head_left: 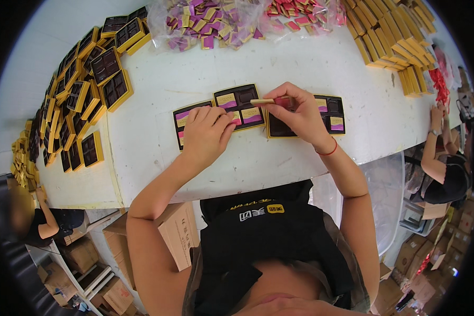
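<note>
Three shallow dark trays with gold rims stand side by side: a left box (pixel 183 109), a middle box (pixel 250 88) and a right box (pixel 306 136). Small flat wrapped pieces in gold, purple and pink, like chocolate squares, fill some of their slots. My left hand (pixel 205 131) lies across the left and middle boxes, fingers bent and apart, fingertips touching the pieces. Raised over the gap between the middle and right boxes, my right hand (pixel 303 113) pinches a gold wrapped chocolate piece (pixel 262 101) seen edge-on; something reddish shows between its fingers. My right hand hides part of the right box.
Dark-slotted boxes (pixel 105 66) are heaped at the left. Bags of purple pieces (pixel 208 23) and pink pieces (pixel 300 18) lie at the back. Gold boxes (pixel 389 37) are stacked at the far right. Other people work at both sides; a cardboard carton (pixel 179 231) stands below the table edge.
</note>
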### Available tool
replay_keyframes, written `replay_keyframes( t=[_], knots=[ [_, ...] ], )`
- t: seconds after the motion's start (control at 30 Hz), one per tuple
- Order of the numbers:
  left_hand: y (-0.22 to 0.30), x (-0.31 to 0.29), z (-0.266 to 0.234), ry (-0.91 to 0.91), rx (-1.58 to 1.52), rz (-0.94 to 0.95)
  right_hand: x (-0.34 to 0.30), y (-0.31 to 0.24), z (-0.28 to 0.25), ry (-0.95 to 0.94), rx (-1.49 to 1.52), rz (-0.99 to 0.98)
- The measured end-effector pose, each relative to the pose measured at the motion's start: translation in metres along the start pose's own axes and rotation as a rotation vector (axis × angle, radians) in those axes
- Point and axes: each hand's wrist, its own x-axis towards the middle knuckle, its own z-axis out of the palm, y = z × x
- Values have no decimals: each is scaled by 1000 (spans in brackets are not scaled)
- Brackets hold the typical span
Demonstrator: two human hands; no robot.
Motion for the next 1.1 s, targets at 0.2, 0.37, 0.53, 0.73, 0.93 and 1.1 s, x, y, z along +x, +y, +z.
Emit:
replay_keyframes(
  t=[0.2,0.37,0.53,0.73,0.93,1.1],
  knots=[
    [3,-5,-4,7,98,97,-7,6,28,190,-470,-482],
    [11,-5,-20,-13,-281,-73,-16,12,37,207,-659,-847],
    [32,0,-27,-45,-1440,-703,-16,13,47,124,-619,-871],
    [15,24,-9,-158,-1366,-741,5,14,37,-68,-392,-450],
    [-11,49,-3,-138,-713,-529,30,15,9,-258,51,25],
    [-2,45,5,-14,-322,-234,25,8,-31,28,568,124]
  ],
)
